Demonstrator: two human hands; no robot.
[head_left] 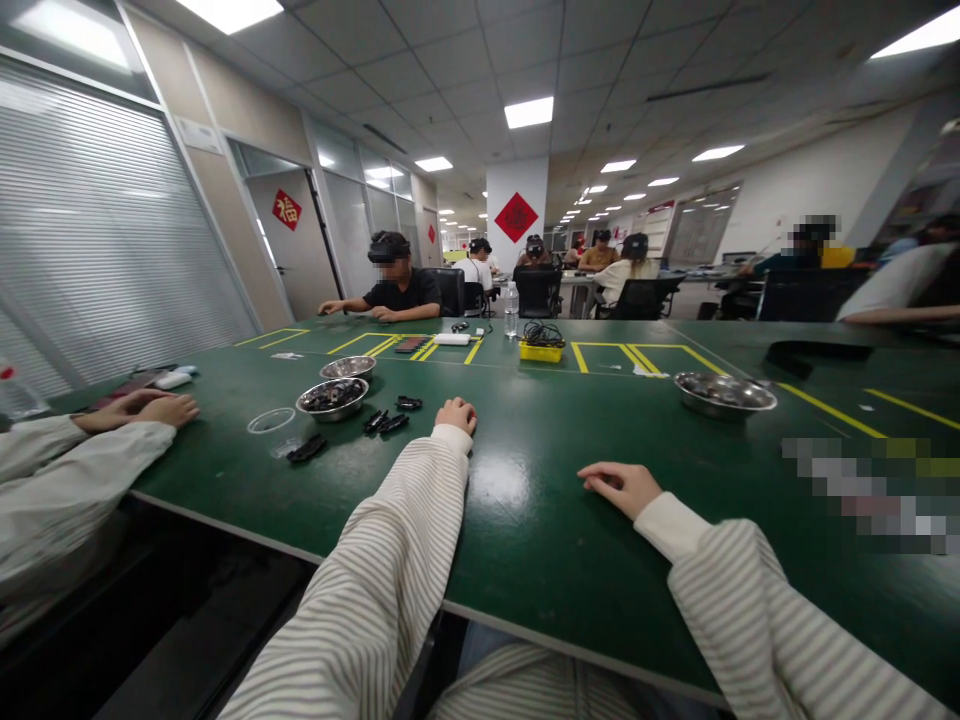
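Note:
My left hand (456, 413) rests on the green table (525, 560), its fingers curled in; whether anything lies inside them is hidden. Closest to it are several black plastic parts (386, 422) on the tabletop, apart from the hand. Beyond those, a metal bowl (334, 412) full of dark parts stands before a second metal bowl (347, 376). Over to the right, my right hand (626, 484) lies on the table with fingers stretched out to the left and nothing visible in them.
A clear ring (271, 421) and another black part (307, 448) lie left. A yellow tray (541, 350) with black cables and a bottle (511, 312) stand farther back; another metal bowl (724, 408) is right. A neighbour's hands (142, 408) rest at left.

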